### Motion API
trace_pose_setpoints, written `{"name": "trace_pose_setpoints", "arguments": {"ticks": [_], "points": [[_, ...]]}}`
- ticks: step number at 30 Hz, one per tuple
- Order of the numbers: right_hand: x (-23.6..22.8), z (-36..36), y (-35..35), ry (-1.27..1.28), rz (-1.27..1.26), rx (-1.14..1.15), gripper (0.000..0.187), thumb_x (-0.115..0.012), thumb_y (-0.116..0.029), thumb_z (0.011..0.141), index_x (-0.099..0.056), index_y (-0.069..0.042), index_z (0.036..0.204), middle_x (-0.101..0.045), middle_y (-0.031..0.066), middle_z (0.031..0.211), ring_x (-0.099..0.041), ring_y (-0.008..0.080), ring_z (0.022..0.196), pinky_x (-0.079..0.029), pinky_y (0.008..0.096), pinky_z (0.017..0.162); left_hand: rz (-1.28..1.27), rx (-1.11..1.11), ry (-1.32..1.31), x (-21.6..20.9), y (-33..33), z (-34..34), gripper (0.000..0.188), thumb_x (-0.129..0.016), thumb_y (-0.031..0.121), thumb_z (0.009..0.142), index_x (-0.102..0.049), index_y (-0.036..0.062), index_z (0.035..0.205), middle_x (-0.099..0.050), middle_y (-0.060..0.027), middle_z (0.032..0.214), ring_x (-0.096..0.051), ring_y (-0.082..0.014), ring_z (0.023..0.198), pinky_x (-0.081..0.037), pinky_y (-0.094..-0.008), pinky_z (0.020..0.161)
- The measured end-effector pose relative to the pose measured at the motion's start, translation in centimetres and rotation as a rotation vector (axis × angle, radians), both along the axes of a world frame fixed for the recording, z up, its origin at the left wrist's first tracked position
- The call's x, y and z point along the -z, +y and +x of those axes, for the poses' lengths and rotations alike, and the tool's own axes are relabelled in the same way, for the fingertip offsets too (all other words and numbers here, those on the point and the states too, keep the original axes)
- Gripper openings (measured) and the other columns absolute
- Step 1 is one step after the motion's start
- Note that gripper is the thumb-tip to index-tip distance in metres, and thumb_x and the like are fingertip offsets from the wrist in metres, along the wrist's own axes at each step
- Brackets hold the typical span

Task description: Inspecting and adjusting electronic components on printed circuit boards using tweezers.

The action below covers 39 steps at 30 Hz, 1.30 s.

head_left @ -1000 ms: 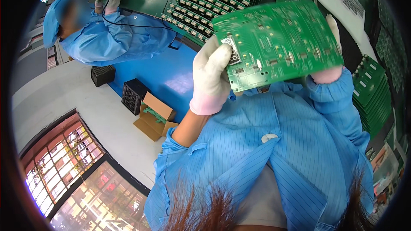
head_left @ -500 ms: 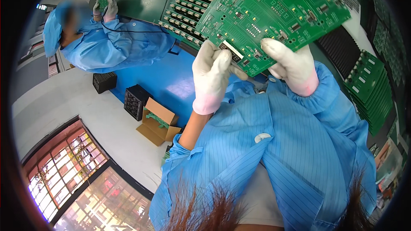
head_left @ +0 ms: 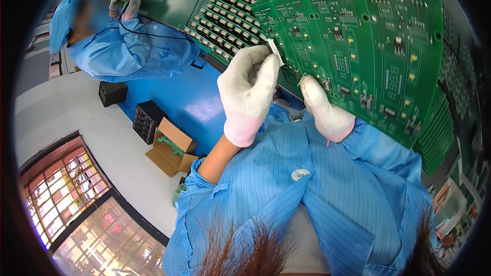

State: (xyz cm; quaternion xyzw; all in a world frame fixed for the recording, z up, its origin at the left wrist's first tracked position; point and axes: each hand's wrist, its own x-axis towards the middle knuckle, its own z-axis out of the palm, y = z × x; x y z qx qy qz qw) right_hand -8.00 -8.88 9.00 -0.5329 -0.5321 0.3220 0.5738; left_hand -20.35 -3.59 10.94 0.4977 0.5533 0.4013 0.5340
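Print (head_left: 341, 64) marks circuit board (head_left: 365, 51) in right hand (head_left: 326, 110).

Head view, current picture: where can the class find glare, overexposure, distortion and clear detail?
Head view: pale glare lies on the glossy blue floor; head view: the metal-barred window at lower left is partly washed out; head view: the window's outline bows near the black rim; head view: components on the large green circuit board look fairly distinct.

Right hand (head_left: 330, 112) part-hidden (behind board (head_left: 365, 56))
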Motion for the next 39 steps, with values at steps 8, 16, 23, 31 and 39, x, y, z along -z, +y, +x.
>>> {"name": "trace_pose_setpoints", "arguments": {"ticks": [8, 16, 23, 31, 39], "points": [[-0.2, 0.8, 0.1, -0.243, 0.154, -0.019, 0.035, -0.054, -0.015, 0.087, -0.054, -0.002, 0.119, -0.058, 0.0122, 0.116, -0.059, 0.0233, 0.098, -0.049, 0.0332, 0.084, 0.097, 0.02, 0.021, 0.0, 0.6, 1.0, 0.006, -0.061, 0.002, 0.077, -0.059, -0.0031, 0.08, -0.058, -0.0041, 0.065, -0.043, -0.0051, 0.051, -0.036, -0.0175, 0.045], [0.3, 1.2, -0.3, -0.296, 0.16, -0.069, 0.043, -0.057, -0.019, 0.086, -0.05, -0.008, 0.127, -0.053, 0.01, 0.126, -0.055, 0.025, 0.109, -0.045, 0.0365, 0.094, 0.095, 0.038, 0.126, 0.0, 1.0, 0.8, 0.009, -0.062, 0.003, 0.075, -0.056, -0.0026, 0.071, -0.052, -0.0011, 0.057, -0.04, -0.0039, 0.047, -0.033, -0.0168, 0.042], [0.8, 0.9, 0.0, -0.298, 0.266, -0.073, 0.044, -0.055, -0.018, 0.087, -0.046, 0.0, 0.126, -0.052, 0.0149, 0.122, -0.054, 0.0253, 0.108, -0.046, 0.0371, 0.091, 0.159, 0.012, 0.193, 0.2, 0.8, 1.0, 0.013, -0.062, 0.004, 0.076, -0.055, -0.0012, 0.066, -0.048, 0.0008, 0.052, -0.038, -0.0035, 0.045, -0.032, -0.017, 0.04], [2.0, 0.0, -0.1, -0.01, 0.264, 0.004, 0.05, -0.062, -0.022, 0.083, -0.045, 0.001, 0.125, -0.049, 0.0139, 0.122, -0.053, 0.0276, 0.108, -0.044, 0.0387, 0.093, 0.156, 0.09, 0.225, 0.4, 0.8, 0.6, 0.014, -0.062, 0.004, 0.075, -0.054, -0.0007, 0.065, -0.047, 0.002, 0.05, -0.037, -0.0033, 0.043, -0.031, -0.0174, 0.039], [2.3, 1.0, -1.6, -0.337, 0.267, 0.108, 0.052, -0.066, -0.022, 0.08, -0.047, -0.001, 0.124, -0.05, 0.0092, 0.12, -0.052, 0.025, 0.109, -0.043, 0.0371, 0.094, 0.178, 0.1, 0.213, 0.0, 0.7, 0.5, 0.013, -0.062, 0.003, 0.074, -0.054, 0.0, 0.064, -0.047, 0.0025, 0.049, -0.037, -0.0033, 0.043, -0.032, -0.0172, 0.039]]}}
